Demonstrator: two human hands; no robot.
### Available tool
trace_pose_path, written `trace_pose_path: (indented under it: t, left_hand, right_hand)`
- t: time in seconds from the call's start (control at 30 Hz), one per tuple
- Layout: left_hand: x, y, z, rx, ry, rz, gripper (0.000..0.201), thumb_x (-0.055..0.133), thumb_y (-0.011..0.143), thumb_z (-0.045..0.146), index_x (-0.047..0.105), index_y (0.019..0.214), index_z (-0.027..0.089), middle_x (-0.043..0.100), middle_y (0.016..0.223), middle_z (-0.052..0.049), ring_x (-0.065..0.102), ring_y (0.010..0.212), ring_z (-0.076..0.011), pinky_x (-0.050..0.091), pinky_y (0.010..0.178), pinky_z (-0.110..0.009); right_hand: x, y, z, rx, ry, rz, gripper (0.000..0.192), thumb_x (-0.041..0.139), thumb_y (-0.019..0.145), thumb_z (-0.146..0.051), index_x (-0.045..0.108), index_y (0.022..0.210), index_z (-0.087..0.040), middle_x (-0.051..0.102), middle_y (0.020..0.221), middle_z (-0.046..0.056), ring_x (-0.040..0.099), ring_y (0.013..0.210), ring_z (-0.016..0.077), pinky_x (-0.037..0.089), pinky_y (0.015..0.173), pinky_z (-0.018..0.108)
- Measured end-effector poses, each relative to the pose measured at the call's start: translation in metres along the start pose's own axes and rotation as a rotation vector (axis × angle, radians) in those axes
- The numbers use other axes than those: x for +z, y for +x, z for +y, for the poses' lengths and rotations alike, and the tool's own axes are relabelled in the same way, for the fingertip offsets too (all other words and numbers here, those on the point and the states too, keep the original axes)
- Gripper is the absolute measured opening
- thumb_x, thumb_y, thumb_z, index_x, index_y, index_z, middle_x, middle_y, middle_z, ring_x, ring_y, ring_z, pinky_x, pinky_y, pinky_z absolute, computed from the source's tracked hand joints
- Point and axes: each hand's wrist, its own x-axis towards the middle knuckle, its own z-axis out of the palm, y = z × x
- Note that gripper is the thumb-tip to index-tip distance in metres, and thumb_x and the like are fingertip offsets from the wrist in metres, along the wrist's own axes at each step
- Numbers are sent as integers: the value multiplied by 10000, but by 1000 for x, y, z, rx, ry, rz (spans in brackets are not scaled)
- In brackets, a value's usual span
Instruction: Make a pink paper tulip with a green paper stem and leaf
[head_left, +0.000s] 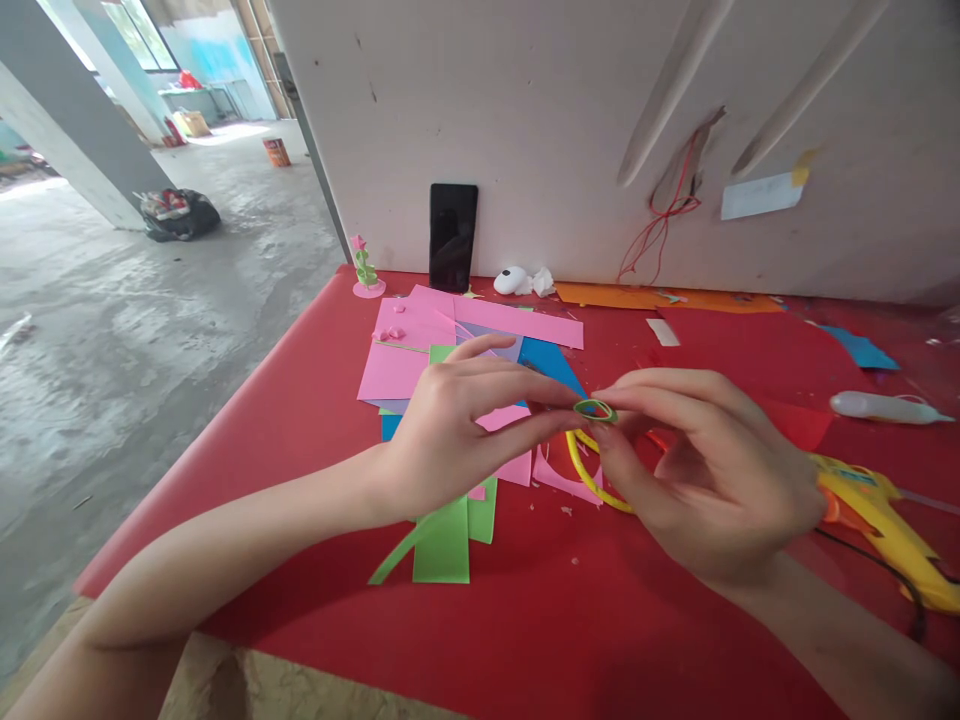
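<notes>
A small loop of green paper strip (596,411) is pinched between my two hands above the red table. My left hand (480,410) grips its left side between thumb and fingertips. From the right, my right hand (697,450) holds the loop's other side the same way. Yellow scissor handles (581,470) show beneath and partly behind my right hand. Under my left hand lie green paper pieces (442,545) and pink paper sheets (394,370), with some blue paper (551,365) among them.
A black phone (453,237) leans on the white panel. Left of it stands a small paper flower (364,265). A white round case (511,279) sits to its right. At the right are a yellow glue gun (885,520) and a glue bottle (885,406). The red table (300,620) ends at the left.
</notes>
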Motion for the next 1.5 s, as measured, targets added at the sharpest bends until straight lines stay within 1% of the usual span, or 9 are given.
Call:
trace_pose_path:
  t: [0.17, 0.3, 0.53, 0.73, 0.9, 1.07, 1.37, 1.43, 1.5]
  left_hand:
    - [0, 1, -1, -156, -136, -13, 45, 678, 787, 187, 703, 750, 178, 755, 757, 36, 676, 625, -72, 528, 940, -288]
    - [-1, 1, 1, -346, -300, -57, 65, 694, 770, 230, 725, 741, 181, 750, 752, 9, 700, 700, -109, 589, 675, -203]
    - [4, -1, 0, -380, -329, -53, 70, 694, 765, 223, 727, 718, 182, 737, 705, -2, 682, 658, -124, 595, 623, -237]
    - [5, -2, -1, -413, -365, -86, 78, 702, 760, 264, 727, 759, 190, 743, 744, -4, 695, 703, -136, 590, 611, -227]
    - [3, -2, 2, -463, -370, -131, 146, 746, 710, 300, 713, 757, 165, 740, 723, -13, 690, 661, -144, 602, 644, -257]
    - [1, 0, 6, -480, -338, -172, 113, 717, 736, 273, 704, 757, 162, 738, 716, -15, 688, 652, -136, 597, 608, -240]
    - [3, 0, 3, -501, -432, -158, 83, 726, 731, 239, 693, 733, 164, 728, 711, 3, 680, 676, -110, 574, 625, -203]
    - [3, -2, 3, -506, -458, -144, 88, 728, 729, 246, 694, 731, 165, 728, 718, -2, 677, 676, -112, 572, 631, -211]
    - [4, -3, 2, -481, -471, -123, 80, 712, 744, 242, 695, 734, 164, 728, 724, -8, 675, 677, -114, 573, 642, -222]
  right_hand:
    - [0, 1, 2, 1, 24, -19, 363, 636, 732, -35, 635, 1029, -242, 623, 885, 33, 548, 566, 97, 486, 412, 246]
    - [0, 1, 2, 48, 87, -16, 362, 585, 744, -17, 645, 1020, -245, 625, 899, 37, 576, 608, 113, 503, 447, 255]
    - [1, 4, -1, 95, 73, -6, 305, 591, 758, -21, 638, 934, -265, 626, 823, 25, 584, 614, 131, 488, 438, 266]
    - [-4, 9, -5, -46, -137, 3, 261, 606, 744, -8, 597, 858, -242, 616, 698, 13, 530, 492, 98, 422, 379, 241]
    - [-10, 11, -3, -297, -382, -52, 178, 690, 718, -78, 612, 772, -228, 658, 651, 7, 564, 477, 115, 429, 369, 250]
    - [-14, 12, -1, -422, -389, -74, 138, 684, 739, -111, 629, 755, -236, 665, 612, -17, 563, 443, 119, 455, 364, 257]
    - [-11, 13, 1, -307, -268, -117, 143, 663, 751, -59, 630, 809, -185, 675, 680, 35, 604, 537, 106, 491, 431, 213]
    - [-9, 14, 1, -194, -150, -101, 173, 644, 758, -48, 623, 826, -206, 661, 702, 25, 601, 554, 100, 476, 415, 201]
    - [-8, 15, 0, 11, 43, -119, 199, 620, 764, -37, 617, 832, -224, 638, 740, 7, 582, 539, 83, 465, 398, 189]
